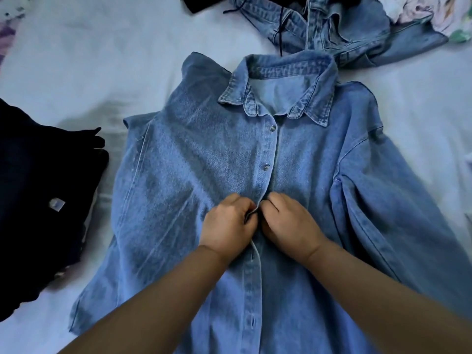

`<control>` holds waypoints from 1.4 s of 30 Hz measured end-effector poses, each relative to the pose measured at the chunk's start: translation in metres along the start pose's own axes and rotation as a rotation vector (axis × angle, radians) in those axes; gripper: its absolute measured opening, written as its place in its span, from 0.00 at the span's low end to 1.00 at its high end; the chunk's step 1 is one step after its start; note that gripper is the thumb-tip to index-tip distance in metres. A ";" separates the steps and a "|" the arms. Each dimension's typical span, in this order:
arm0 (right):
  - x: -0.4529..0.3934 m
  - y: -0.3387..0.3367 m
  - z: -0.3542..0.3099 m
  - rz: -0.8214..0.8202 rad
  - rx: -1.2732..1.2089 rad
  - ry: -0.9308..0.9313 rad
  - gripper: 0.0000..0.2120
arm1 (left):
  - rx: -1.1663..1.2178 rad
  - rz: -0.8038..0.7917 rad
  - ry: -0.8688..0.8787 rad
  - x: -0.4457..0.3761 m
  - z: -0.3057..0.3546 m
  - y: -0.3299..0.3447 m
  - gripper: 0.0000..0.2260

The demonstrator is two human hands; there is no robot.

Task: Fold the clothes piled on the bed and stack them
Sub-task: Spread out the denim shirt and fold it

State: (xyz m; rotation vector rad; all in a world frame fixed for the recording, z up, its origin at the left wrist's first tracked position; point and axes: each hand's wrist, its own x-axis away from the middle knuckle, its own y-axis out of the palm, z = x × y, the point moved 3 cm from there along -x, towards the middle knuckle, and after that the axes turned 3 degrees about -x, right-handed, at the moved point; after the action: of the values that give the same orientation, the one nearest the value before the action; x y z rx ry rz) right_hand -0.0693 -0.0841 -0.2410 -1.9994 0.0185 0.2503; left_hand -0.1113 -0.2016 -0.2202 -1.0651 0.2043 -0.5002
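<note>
White bed sheet (pixel 76 62) all around | blue denim shirt (pixel 194 175) lies flat, front up, middle of frame, two top buttons shut | left hand (pixel 227 223) and right hand (pixel 288 221) both pinch its button strip, maybe closing a button | no fold yet | dark clothes (pixel 38 187) at left edge, jeans (pixel 332 26) at top wait

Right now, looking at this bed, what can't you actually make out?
- Head view: the button or buttonhole being worked on the denim shirt, covered by the left hand and right hand.
- The shirt's hem, cut off by the bottom edge.
- The dark clothes at left: too dark to tell what garment.
- The pale floral cloth, cut off at the top right corner.
</note>
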 end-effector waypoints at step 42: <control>0.009 0.007 0.019 0.033 -0.253 0.146 0.10 | 0.128 -0.097 0.091 -0.018 -0.007 0.008 0.05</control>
State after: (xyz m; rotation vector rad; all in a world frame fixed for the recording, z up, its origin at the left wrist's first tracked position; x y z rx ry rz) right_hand -0.0649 -0.0690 -0.2571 -2.2679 0.1182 0.1318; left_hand -0.1274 -0.1952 -0.2313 -0.9313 0.1985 -0.6419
